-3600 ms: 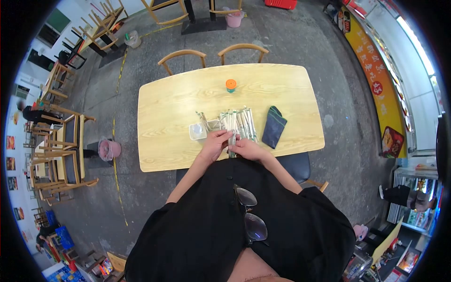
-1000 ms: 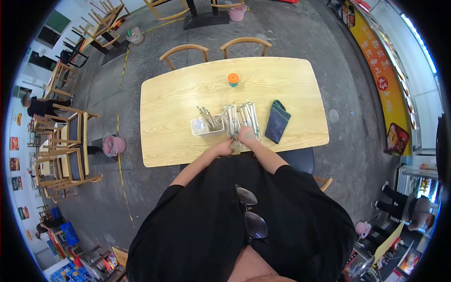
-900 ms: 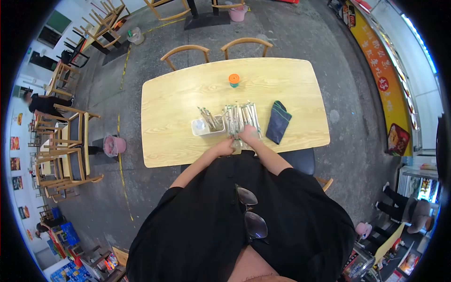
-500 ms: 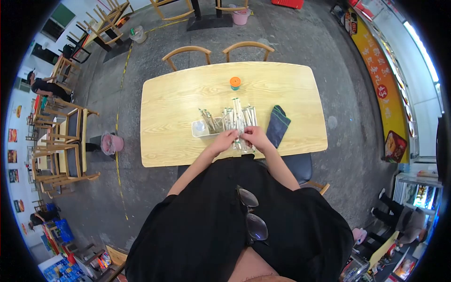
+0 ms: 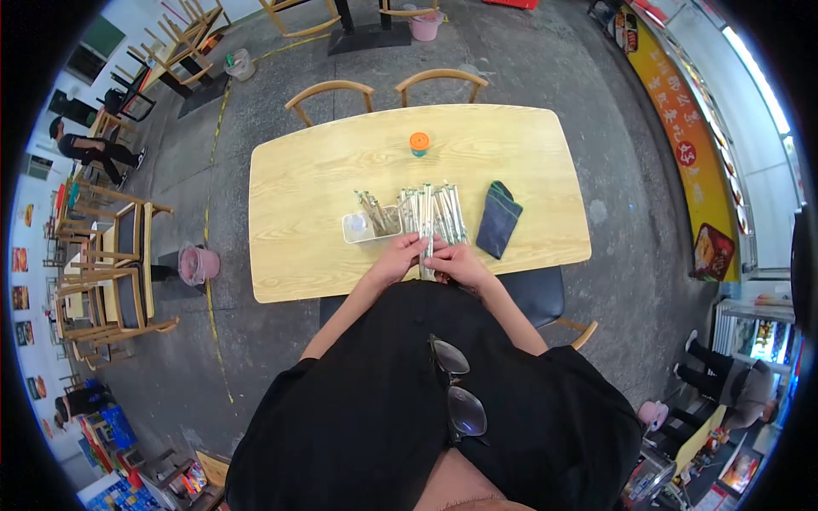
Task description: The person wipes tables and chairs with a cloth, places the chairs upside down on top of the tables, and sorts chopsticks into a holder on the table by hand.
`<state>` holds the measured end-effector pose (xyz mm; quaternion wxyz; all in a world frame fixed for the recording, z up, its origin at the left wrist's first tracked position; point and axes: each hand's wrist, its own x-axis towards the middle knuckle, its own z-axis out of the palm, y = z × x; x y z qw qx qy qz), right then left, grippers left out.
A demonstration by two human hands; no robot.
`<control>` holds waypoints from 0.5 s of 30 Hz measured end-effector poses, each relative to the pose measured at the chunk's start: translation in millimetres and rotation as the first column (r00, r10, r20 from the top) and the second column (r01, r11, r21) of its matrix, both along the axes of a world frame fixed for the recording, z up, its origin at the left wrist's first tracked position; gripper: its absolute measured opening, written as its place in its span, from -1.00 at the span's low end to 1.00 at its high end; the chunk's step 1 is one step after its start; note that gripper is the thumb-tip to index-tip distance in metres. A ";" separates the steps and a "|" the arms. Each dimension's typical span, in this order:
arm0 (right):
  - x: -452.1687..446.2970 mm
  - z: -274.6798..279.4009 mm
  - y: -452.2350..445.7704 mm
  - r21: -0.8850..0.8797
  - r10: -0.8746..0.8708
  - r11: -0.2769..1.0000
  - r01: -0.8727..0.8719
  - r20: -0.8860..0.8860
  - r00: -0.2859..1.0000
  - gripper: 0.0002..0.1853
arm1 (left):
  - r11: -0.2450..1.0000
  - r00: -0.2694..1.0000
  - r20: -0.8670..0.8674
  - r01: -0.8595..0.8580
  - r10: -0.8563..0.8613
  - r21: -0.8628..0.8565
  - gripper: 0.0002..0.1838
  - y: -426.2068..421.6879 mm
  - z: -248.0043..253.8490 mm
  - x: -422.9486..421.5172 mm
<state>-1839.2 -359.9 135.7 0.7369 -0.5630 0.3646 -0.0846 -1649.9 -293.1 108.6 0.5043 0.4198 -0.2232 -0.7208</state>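
Observation:
At the near edge of the table, my left hand [image 5: 398, 259] and my right hand [image 5: 461, 263] are close together, fingers closed on a slim packet of wrapped chopsticks [image 5: 427, 228]. The packet points away from me, its lower end partly covered by my fingers. Just beyond my hands lies a row of more wrapped chopsticks [image 5: 447, 206] in clear sleeves with green marks. Left of them sits a white divided box [image 5: 357, 239], with several more chopstick packets [image 5: 372, 211] leaning in its right section. A dark folded cloth [image 5: 499, 220] lies right of the row.
A small jar with an orange lid [image 5: 418, 140] stands toward the far side of the wooden table [image 5: 307, 187]. Chairs [image 5: 331, 87] stand beyond it, and a dark seat [image 5: 535, 298] is at the near right. A pink bucket [image 5: 198, 265] is on the floor at left.
My hands have drawn slightly toward me, and the held packet reaches less far up the table. The chopsticks in the row lie flatter and more spread out. The view has shifted slightly.

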 end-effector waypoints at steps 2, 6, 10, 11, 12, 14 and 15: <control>3.3 4.5 3.2 -0.023 -0.001 1.000 0.000 -0.018 1.000 -0.71 | 1.000 1.000 -0.022 -0.016 0.016 -0.014 -0.59 0.8 2.2 0.2; 8.6 2.1 6.4 -0.128 0.030 0.991 -0.041 -0.089 0.996 -0.71 | 0.999 0.997 -0.074 -0.035 0.035 -0.003 -0.58 6.4 3.1 2.3; 11.9 1.0 7.1 -0.291 0.090 0.949 -0.121 -0.118 0.989 -0.72 | 0.997 0.984 -0.165 -0.072 0.071 -0.001 -0.58 7.4 7.3 3.3; 12.4 -3.6 6.9 -0.328 0.109 0.935 -0.137 -0.101 0.989 -0.71 | 0.997 0.981 -0.175 -0.082 0.083 0.008 -0.58 7.7 7.9 3.2; 13.0 -4.3 6.6 -0.347 0.111 0.927 -0.143 -0.110 0.988 -0.70 | 0.996 0.978 -0.185 -0.093 0.094 0.016 -0.58 8.0 9.2 2.9; 14.2 -6.3 6.8 -0.384 0.112 0.910 -0.154 -0.129 0.985 -0.68 | 0.994 0.975 -0.194 -0.103 0.105 0.023 -0.58 8.4 11.5 2.8; 14.9 -7.9 7.0 -0.390 0.111 0.908 -0.151 -0.124 0.986 -0.67 | 0.995 0.975 -0.194 -0.102 0.104 0.021 -0.59 8.0 9.6 3.2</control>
